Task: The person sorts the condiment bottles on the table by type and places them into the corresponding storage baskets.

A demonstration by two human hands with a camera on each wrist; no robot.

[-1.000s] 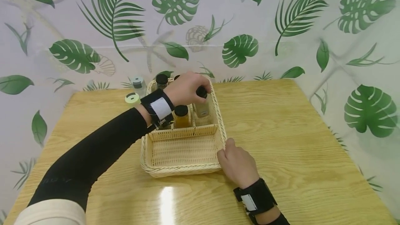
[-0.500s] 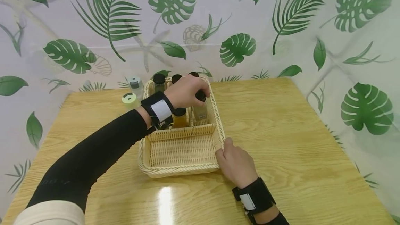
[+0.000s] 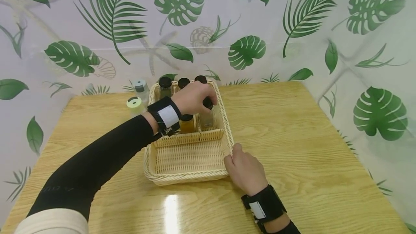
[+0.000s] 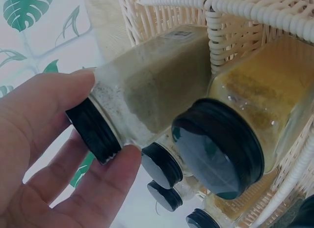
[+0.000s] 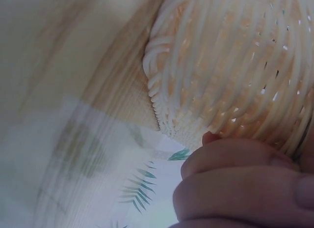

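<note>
My left hand (image 3: 195,98) pinches a clear spice jar (image 3: 207,120) by its black lid, inside the right-hand compartment of a wicker basket (image 3: 188,158). In the left wrist view, thumb and fingers grip the neck of this jar (image 4: 157,80), which contains greyish powder. Beside it stands a jar of amber-yellow contents (image 4: 265,95), also black-lidded. Several more black-lidded jars (image 3: 165,86) fill the basket's back part, partly hidden by my left hand and wrist. My right hand (image 3: 248,170) grips the basket's rim near its front right corner; the right wrist view shows its curled fingers (image 5: 235,184) against the wicker wall.
Left of the basket, a container with a pale green lid (image 3: 134,104) and a clear one with a whitish lid (image 3: 141,86) stand on the wooden table (image 3: 292,136). A leaf-patterned sheet (image 3: 208,28) rises behind the table's back edge.
The jar in my left hand has come down slightly into the right-hand compartment. My right hand keeps its grip on the basket rim. The head view has shifted a little.
</note>
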